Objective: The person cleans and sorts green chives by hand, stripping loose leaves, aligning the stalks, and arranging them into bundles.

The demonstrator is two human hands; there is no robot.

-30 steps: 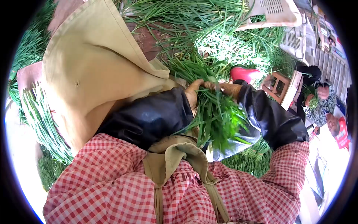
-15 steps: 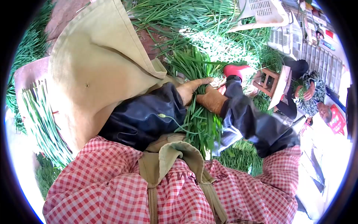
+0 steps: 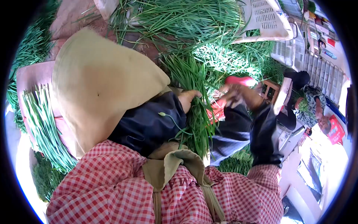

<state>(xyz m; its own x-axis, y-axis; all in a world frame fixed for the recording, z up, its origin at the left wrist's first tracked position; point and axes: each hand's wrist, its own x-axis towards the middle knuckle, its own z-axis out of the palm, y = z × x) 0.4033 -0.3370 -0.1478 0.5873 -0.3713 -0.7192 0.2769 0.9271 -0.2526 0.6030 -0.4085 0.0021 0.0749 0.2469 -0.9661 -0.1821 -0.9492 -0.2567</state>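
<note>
A bundle of long green leafy stalks (image 3: 197, 115) lies across my lap, beside the tan apron (image 3: 108, 82). My left hand (image 3: 189, 100) is wrapped round the bundle's left side, its black sleeve reaching in from the left. To the right of the bundle, my right hand (image 3: 240, 96) is apart from it and smeared by motion, so its fingers are unclear. Below that hand is a red patterned item (image 3: 217, 111). A single stalk with a pale bud (image 3: 162, 114) rests on my left sleeve.
Loose green stalks (image 3: 190, 16) heap at the top beside a white plastic crate (image 3: 266, 18). More stalks (image 3: 46, 127) lie on a stool (image 3: 35, 76) at left. At right, another person (image 3: 311, 106) holds greens near a wooden stool (image 3: 270, 91).
My right hand has left the bundle and moved right and up. My left hand stays on the bundle. The apron's raised flap has dropped and rounded over.
</note>
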